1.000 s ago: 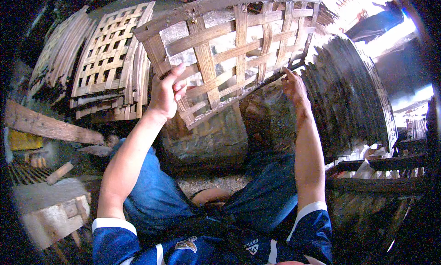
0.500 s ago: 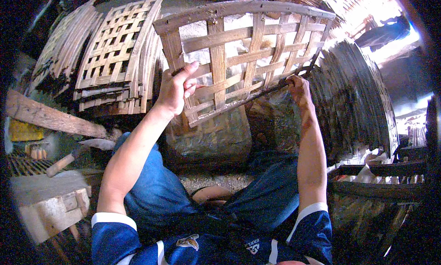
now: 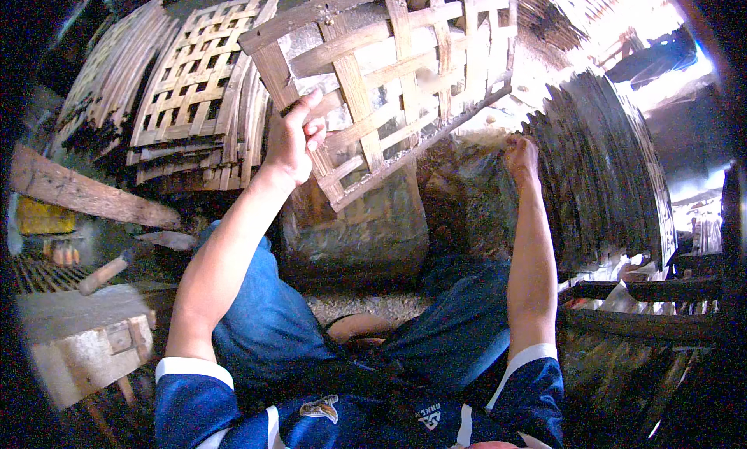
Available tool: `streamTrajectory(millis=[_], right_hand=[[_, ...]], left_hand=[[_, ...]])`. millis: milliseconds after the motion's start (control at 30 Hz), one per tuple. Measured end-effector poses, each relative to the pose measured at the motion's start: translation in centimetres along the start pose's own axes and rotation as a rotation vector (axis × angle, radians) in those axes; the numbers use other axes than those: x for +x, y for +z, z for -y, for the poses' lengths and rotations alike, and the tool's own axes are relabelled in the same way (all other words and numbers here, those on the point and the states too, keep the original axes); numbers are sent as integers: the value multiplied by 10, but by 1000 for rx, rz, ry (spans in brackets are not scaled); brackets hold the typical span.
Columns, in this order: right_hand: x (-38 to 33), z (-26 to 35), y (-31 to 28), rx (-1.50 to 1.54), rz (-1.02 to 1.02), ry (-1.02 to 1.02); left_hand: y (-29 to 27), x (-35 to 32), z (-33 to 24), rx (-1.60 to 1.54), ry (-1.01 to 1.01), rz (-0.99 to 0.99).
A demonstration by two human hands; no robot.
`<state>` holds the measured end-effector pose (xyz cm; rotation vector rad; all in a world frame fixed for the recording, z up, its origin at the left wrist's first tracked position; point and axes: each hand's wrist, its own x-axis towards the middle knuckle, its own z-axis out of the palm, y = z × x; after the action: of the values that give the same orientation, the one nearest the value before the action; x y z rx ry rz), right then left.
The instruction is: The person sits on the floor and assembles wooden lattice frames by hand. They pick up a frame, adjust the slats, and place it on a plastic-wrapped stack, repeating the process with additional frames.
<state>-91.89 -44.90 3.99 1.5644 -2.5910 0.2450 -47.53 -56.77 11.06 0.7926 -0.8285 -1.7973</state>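
A panel of woven flat wooden slats [image 3: 355,99] with a thicker border is held up in front of me, tilted so its right side stands higher. My left hand [image 3: 292,144] grips its left edge, thumb on the near face and fingers curled behind. Off the panel's lower right corner, my right hand [image 3: 524,161] is raised by itself, not touching it. Its fingers are curled closed, and whatever may be in them is hidden. Below the panel, between my knees, stands a block-like thing covered in clear, dirty plastic [image 3: 354,235].
Stacks of similar woven panels [image 3: 187,75] lean at the far left. A dark stack of slatted pieces [image 3: 603,173] rises close to my right hand. At left are a log [image 3: 93,192], a wooden-handled tool [image 3: 105,275] and a pale block [image 3: 93,356].
My right hand has let go of the panel's lower edge and moved slightly right. The panel has shifted left and tilted, its right end rising, still in my left hand.
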Motion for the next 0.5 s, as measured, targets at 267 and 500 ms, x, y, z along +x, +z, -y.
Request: streamTrajectory(millis=[267,500], right_hand=[[-2,82,-14,401,19,-280],[-10,120,-13,395,-21,-303]], left_hand=[[-4,2,4,2,14,-76],[-4,5,6,-73,-45,-46]])
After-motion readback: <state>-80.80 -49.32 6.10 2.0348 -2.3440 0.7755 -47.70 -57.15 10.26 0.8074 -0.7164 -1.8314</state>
